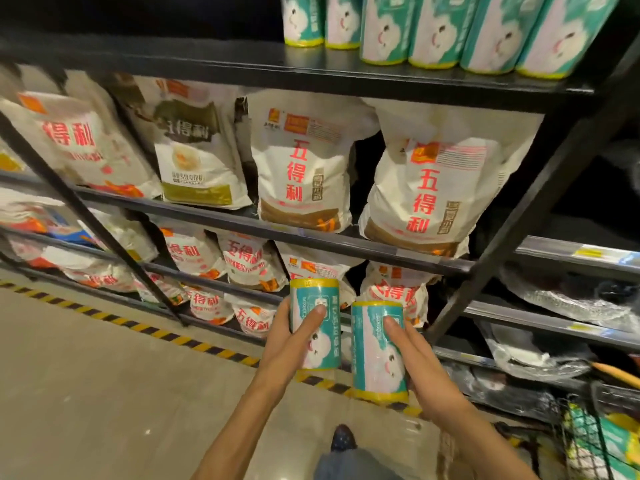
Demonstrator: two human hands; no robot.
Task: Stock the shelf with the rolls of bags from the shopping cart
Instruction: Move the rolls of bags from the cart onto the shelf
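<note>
Hands each carrying one roll of bags, low in front of the shelving.

Left hand [294,341] wraps the left roll [317,323]; right hand [420,368] wraps the right roll [379,351], both upright and apart. Matching rolls [433,29] already line the top shelf [311,69], high above. Lifting two at once risks a slick wrapper slipping, or one roll nudging the standing row over. Cart [595,441] sits lower right.

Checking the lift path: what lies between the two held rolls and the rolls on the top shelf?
In the head view, two shelves of flour bags lie between the held rolls and the shelved rolls.
</note>
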